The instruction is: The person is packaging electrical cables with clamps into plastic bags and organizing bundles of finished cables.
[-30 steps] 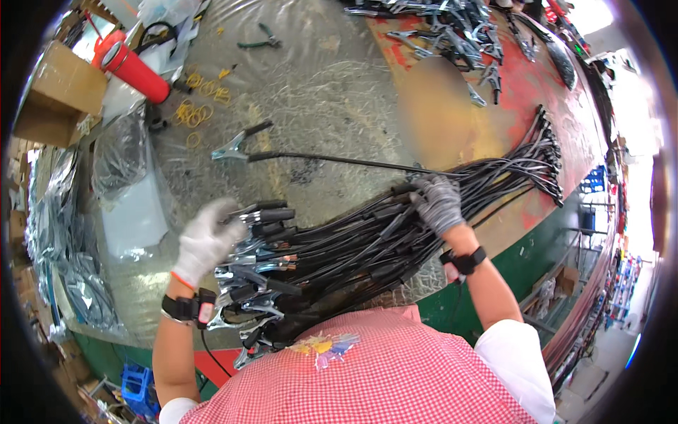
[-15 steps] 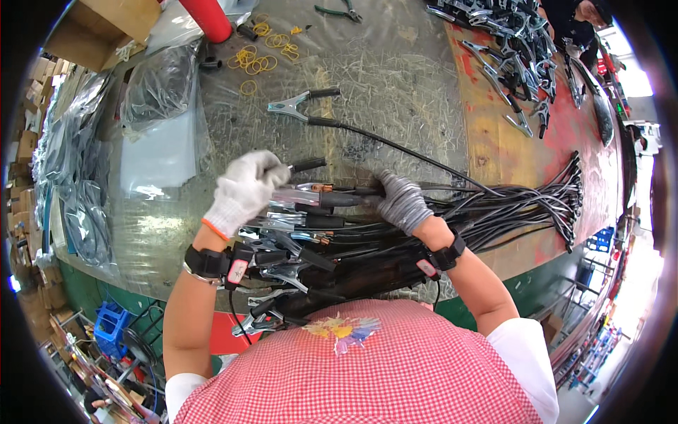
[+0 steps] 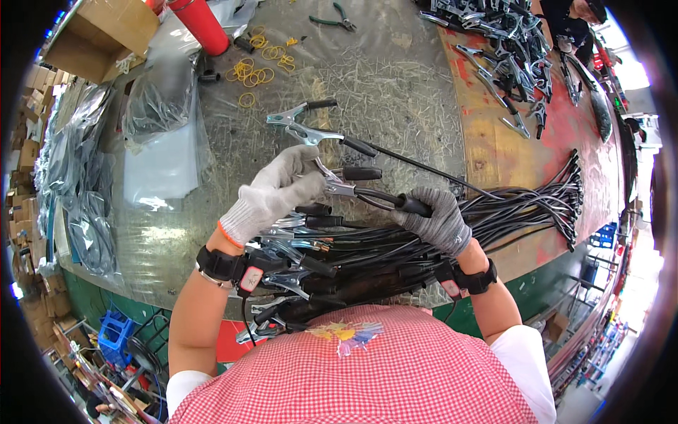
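In a white knit glove with an orange cuff edge, my left hand [image 3: 286,185] is closed on a metal spring clamp [image 3: 339,188], its jaws hidden by the fingers. A black cable [image 3: 379,196] runs from that clamp to my right hand [image 3: 439,220]. The right hand, in a grey glove, grips a black sleeve [image 3: 414,205] around this cable. Just beyond the left glove lies another clamp [image 3: 284,117] with a black grip. A metal handle with a black grip [image 3: 359,145] overlaps it; I cannot tell which clamp it belongs to. Below my hands lies a bundle of black cables [image 3: 494,212] with clamps.
Yellow rubber bands [image 3: 251,73], a red cylinder [image 3: 200,27] and green-handled pliers [image 3: 333,19] are at the far side. Plastic bags [image 3: 161,159] cover the left. Many clamps [image 3: 508,49] are heaped far right, near another person [image 3: 575,18]. A cardboard box [image 3: 106,35] stands far left.
Both hands have moved right, the left slightly nearer the held clamp's base. The black sleeve is now apart from the clamp, along the cable. Metal with a black grip now shows beside the lying clamp.
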Demonstrator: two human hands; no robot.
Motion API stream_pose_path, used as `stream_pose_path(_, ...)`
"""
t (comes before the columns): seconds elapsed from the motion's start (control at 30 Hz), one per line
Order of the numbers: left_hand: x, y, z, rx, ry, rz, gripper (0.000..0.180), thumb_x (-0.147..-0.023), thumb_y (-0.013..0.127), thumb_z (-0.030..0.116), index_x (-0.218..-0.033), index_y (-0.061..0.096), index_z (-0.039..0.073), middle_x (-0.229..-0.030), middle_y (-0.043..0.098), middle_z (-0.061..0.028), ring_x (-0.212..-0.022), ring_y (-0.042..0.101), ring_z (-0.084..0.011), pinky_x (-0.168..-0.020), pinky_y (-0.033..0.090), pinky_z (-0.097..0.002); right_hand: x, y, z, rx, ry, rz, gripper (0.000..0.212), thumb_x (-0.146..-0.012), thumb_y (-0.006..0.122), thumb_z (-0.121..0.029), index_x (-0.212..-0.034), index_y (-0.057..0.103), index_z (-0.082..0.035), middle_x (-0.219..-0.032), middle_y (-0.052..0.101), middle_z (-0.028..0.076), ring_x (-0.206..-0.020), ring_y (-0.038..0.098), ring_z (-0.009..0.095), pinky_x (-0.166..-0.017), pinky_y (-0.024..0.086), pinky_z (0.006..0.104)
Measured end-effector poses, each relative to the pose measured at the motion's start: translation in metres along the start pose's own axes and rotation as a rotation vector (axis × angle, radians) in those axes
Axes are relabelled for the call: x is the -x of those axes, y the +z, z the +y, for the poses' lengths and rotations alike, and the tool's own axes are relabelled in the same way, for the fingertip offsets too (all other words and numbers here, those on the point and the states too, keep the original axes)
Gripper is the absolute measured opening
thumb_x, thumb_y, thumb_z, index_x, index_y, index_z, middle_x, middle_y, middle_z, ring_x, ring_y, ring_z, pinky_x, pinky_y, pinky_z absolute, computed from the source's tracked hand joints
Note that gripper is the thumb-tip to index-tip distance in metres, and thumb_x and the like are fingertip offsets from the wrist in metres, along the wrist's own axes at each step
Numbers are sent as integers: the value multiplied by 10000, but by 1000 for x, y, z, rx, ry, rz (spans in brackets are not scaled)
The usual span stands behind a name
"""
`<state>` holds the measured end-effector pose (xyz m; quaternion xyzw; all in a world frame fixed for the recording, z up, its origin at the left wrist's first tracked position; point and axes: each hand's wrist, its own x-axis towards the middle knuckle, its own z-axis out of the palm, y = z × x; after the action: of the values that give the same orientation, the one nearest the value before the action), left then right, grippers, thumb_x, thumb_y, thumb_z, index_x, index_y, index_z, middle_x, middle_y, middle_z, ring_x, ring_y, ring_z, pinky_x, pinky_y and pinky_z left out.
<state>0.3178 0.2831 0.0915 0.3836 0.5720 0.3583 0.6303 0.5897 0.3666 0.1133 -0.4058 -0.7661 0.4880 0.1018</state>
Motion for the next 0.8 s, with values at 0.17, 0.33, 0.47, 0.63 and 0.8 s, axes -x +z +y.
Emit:
stream_pose_path(0.17, -19, -6, -15, -1138, 141, 280, 744, -677, 715, 336, -1307, 398, 99, -1154, 562, -106, -1076, 549, -258, -950, 408, -348, 0, 1, -1, -38, 69, -41, 279, -750, 751, -261, -809, 662, -3, -559, 508, 69, -511, 439, 96, -494, 398, 274)
stream_pose_path(0.33, -26, -2, -16, -733, -168, 151, 672, -693, 717, 340, -1252, 444, 85, -1128, 593, -105, -1082, 558, -248, -929, 422, -338, 4, 0, 3, -82, 69, -44, 273, -736, 764, -262, -794, 670, -13, -547, 505, 30, -528, 442, 62, -494, 390, 257)
stream_pose_path(0.47, -31, -1, -30, -799, -67, 123, 588, -714, 714, 316, -1211, 505, 83, -1086, 607, -135, -1032, 581, -273, -912, 433, -328, 6, -3, 5, -111, 65, -2, 269, -732, 770, -265, -794, 675, -22, -553, 520, 15, -535, 451, 54, -498, 391, 245)
stream_pose_path(0.63, -42, 11, -15, -598, 32, 68, 515, -717, 711, 321, -1164, 565, 111, -955, 650, -119, -895, 630, -278, -784, 487, -353, 14, -1, 13, -224, 65, 88, 263, -729, 772, -263, -773, 658, -31, -535, 481, -21, -518, 415, 48, -478, 366, 249)
stream_pose_path(0.8, -19, 10, 54, -902, -5, 30, 435, -704, 697, 433, -973, 605, 103, -850, 655, -126, -838, 639, -292, -749, 492, -373, 8, 8, 25, 88, 132, 19, 267, -780, 697, -283, -884, 651, -41, -557, 452, 32, -527, 375, 82, -477, 344, 273)
